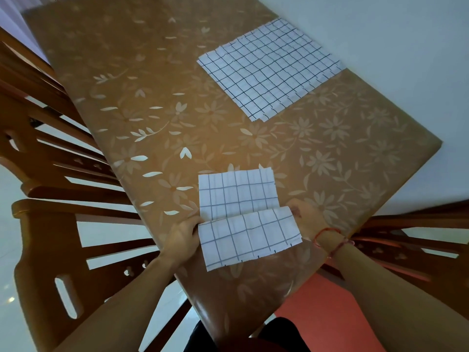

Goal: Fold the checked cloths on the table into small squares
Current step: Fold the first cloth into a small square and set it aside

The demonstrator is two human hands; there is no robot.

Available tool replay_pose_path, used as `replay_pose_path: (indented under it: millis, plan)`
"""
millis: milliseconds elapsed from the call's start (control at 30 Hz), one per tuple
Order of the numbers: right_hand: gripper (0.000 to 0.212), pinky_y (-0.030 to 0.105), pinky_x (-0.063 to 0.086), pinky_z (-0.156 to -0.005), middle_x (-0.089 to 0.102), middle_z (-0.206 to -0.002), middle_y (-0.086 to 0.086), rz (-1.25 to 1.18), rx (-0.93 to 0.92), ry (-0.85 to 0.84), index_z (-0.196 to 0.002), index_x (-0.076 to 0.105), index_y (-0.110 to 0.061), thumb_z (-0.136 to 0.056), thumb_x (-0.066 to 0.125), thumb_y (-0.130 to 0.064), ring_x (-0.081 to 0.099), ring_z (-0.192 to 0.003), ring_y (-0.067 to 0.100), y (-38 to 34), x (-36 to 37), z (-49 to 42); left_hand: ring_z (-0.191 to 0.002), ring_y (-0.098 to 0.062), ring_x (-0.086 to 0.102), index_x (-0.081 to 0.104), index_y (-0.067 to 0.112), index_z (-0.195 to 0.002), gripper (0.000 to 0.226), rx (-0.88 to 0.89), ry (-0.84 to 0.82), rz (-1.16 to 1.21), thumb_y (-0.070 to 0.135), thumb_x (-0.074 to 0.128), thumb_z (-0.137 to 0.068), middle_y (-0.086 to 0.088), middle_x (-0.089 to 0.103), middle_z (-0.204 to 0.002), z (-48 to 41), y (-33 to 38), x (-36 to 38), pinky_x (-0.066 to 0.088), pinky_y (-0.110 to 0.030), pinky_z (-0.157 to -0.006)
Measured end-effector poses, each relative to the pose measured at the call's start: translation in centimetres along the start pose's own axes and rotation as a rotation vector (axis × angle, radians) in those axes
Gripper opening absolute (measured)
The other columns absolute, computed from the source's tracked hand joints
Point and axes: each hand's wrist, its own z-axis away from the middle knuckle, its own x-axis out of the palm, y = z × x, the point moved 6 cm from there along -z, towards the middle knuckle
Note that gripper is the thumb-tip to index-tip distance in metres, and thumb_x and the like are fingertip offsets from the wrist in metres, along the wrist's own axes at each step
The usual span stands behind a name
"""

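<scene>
Cloth (241, 219) at near table (152, 97) edge, half-folded: thin, limp, light. Left hand (184, 236) and right hand (308, 222) pinch flap ends; grip corners. Stack (269, 69) lies well apart.

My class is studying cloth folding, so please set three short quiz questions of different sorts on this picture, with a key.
1. True or false: both hands hold the near cloth.
2. The stack of cloths lies: A) at the far side of the table; B) on a chair; C) on the floor.
3. Which wrist wears the red string?

Key
1. True: left hand and right hand grip its ends.
2. A.
3. The right.
</scene>
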Motion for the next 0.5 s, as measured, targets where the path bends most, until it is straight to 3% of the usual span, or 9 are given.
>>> replay_pose_path:
  millis: [33, 100, 133, 200, 267, 333, 400, 500]
  plan:
    - [0.011, 0.017, 0.044, -0.065, 0.047, -0.072, -0.001, -0.023, -0.055, -0.007, -0.082, 0.058, -0.008, -0.089, 0.054, -0.001, 0.047, -0.066, 0.017, -1.8, -0.2, 0.6, -0.075, -0.006, 0.051, 0.069, 0.021, -0.096, 0.009, -0.03, 0.011, 0.024, 0.017, 0.062, -0.092, 0.022, 0.056, -0.081, -0.2, -0.3, -0.1, 0.033, -0.006, -0.059]
    - [0.012, 0.027, 0.044, -0.057, 0.046, -0.067, 0.006, -0.14, -0.065, -0.009, -0.079, 0.056, -0.009, -0.089, 0.052, -0.004, 0.045, -0.063, 0.02, -6.2, -0.7, 3.8, -0.072, -0.009, 0.058, 0.067, 0.025, -0.09, 0.008, -0.086, -0.006, 0.118, 0.017, 0.064, -0.091, 0.015, 0.065, -0.082, -0.3, -0.7, -0.1, 0.04, -0.011, -0.061]
    - [0.012, 0.025, 0.044, -0.052, 0.049, -0.065, 0.007, -0.137, -0.049, -0.084, -0.081, 0.058, -0.014, -0.089, 0.051, -0.008, 0.048, -0.06, 0.02, -6.8, -0.4, 4.7, -0.066, -0.012, 0.062, 0.066, 0.025, -0.087, 0.009, -0.123, -0.032, 0.188, 0.017, 0.064, -0.09, 0.01, 0.068, -0.077, -0.3, -0.7, 0.0, 0.049, -0.02, -0.058]
    - [0.019, 0.021, 0.045, -0.045, 0.058, -0.067, 0.006, -0.112, -0.011, -0.181, -0.101, 0.064, -0.016, -0.092, 0.047, -0.011, 0.056, -0.053, 0.019, -6.5, 0.2, 4.7, -0.052, -0.016, 0.064, 0.065, 0.021, -0.089, 0.003, -0.201, -0.08, 0.301, 0.018, 0.064, -0.09, -0.001, 0.068, -0.065, -0.1, -0.4, 0.2, 0.055, -0.034, -0.048]
    - [0.03, 0.026, 0.05, -0.048, 0.061, -0.079, 0.007, -0.135, 0.085, -0.209, -0.118, 0.057, -0.004, -0.097, 0.043, -0.02, 0.064, -0.056, 0.024, -5.9, 0.9, 4.3, -0.046, -0.016, 0.063, 0.065, 0.022, -0.096, 0.007, -0.241, -0.106, 0.348, 0.023, 0.061, -0.091, -0.005, 0.069, -0.064, 0.1, 0.1, 0.1, 0.053, -0.032, -0.043]
    - [0.037, 0.035, 0.059, -0.064, 0.059, -0.089, 0.004, -0.163, 0.142, -0.171, -0.113, 0.052, -0.013, -0.097, 0.046, -0.046, 0.072, -0.068, 0.03, -6.3, 0.8, 4.5, -0.048, -0.024, 0.065, 0.064, 0.026, -0.098, 0.015, -0.289, -0.117, 0.392, 0.035, 0.053, -0.095, -0.009, 0.07, -0.063, 0.0, 0.6, -0.1, 0.054, -0.033, -0.044]
    - [0.05, 0.036, 0.06, -0.067, 0.056, -0.092, 0.002, -0.173, 0.161, -0.149, -0.115, 0.051, -0.021, -0.09, 0.045, -0.064, 0.073, -0.069, 0.029, -6.2, 1.2, 3.8, -0.053, -0.032, 0.067, 0.06, 0.028, -0.096, 0.028, -0.367, -0.112, 0.408, 0.051, 0.043, -0.097, -0.014, 0.069, -0.061, -0.1, 0.6, -0.3, 0.056, -0.035, -0.045]
    - [0.06, 0.032, 0.059, -0.061, 0.063, -0.098, 0.006, -0.167, 0.162, -0.126, -0.114, 0.056, -0.009, -0.089, 0.048, -0.062, 0.073, -0.069, 0.028, -6.2, 1.4, 3.5, -0.046, -0.026, 0.065, 0.059, 0.022, -0.102, 0.037, -0.386, -0.093, 0.337, 0.052, 0.038, -0.099, -0.014, 0.069, -0.061, -0.4, 0.7, -0.4, 0.051, -0.029, -0.04]
